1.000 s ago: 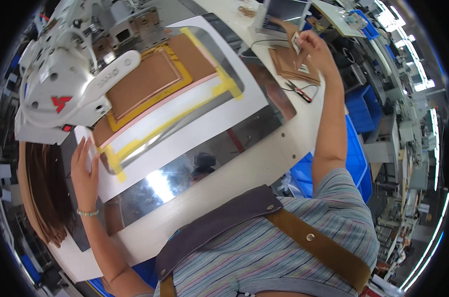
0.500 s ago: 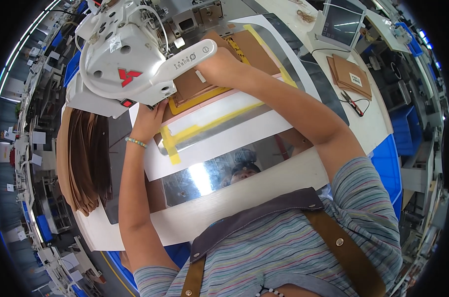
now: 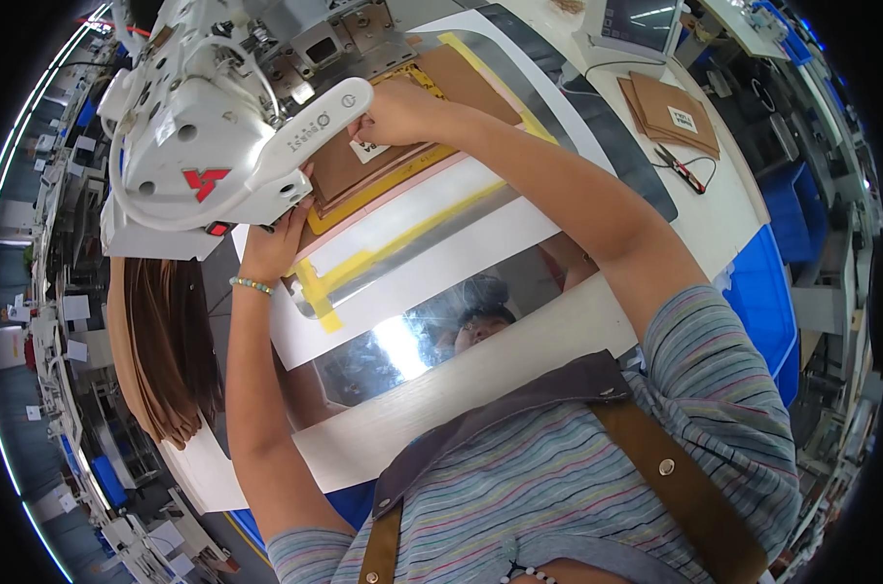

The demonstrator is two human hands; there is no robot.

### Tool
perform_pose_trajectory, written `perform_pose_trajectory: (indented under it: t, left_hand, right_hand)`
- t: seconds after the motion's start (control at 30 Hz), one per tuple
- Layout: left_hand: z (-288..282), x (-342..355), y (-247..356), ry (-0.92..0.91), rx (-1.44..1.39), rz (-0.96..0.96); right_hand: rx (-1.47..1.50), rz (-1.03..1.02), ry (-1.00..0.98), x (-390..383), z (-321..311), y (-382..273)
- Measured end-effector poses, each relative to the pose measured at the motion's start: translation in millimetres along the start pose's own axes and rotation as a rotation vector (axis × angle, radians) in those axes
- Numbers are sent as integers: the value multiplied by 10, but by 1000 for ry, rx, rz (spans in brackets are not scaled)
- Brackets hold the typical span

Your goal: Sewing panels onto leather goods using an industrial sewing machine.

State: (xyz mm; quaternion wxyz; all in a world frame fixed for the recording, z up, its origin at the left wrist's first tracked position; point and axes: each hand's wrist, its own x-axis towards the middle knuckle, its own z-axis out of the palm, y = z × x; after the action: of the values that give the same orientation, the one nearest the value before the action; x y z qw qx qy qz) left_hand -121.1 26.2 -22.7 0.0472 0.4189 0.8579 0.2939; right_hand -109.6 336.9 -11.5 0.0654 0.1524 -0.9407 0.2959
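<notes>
My left hand [image 3: 279, 240] rests at the left edge of a yellow template frame [image 3: 330, 213], its fingers extended and partly hidden beside the white sewing machine head [image 3: 190, 136]. My right hand [image 3: 393, 115], fingers curled, is on a brown piece with a white label [image 3: 369, 148], under the machine's handle-like arm. The piece lies over the brown panel [image 3: 344, 180] within the yellow frame. Around these are a white sheet with yellow tape [image 3: 317, 298] and a mirrored metal plate [image 3: 388, 358].
At right are a small screen [image 3: 632, 24], a stack of brown pieces [image 3: 660, 97], cutters with red-black handles [image 3: 684, 175] and a blue bin [image 3: 759, 302]. Long brown strips [image 3: 164, 355] hang at left; the machine's metal bracket [image 3: 324, 44] stands at the back.
My right hand has moved from the stack at the right, with a labelled brown piece, onto the framed panel. My left hand has moved up and right along the frame.
</notes>
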Motion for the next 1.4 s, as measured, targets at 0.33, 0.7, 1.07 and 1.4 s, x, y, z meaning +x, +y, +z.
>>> perform_pose_trajectory:
  t: [0.33,0.7,1.07,1.4]
  left_hand:
    - [70,87,58,110,143,111]
    - [7,-22,-109,65,60,72]
    - [-4,-362,-1319,306,190,-81]
    - [158,153,-484,182,84,37]
  right_hand:
    - [-222,-2,-48,233,94,-313]
    - [-117,-612,-65,-310,381,-357]
    - [-139,-563,-12,-382,469,-384]
    - [-48,-490,64,-390,586,-197]
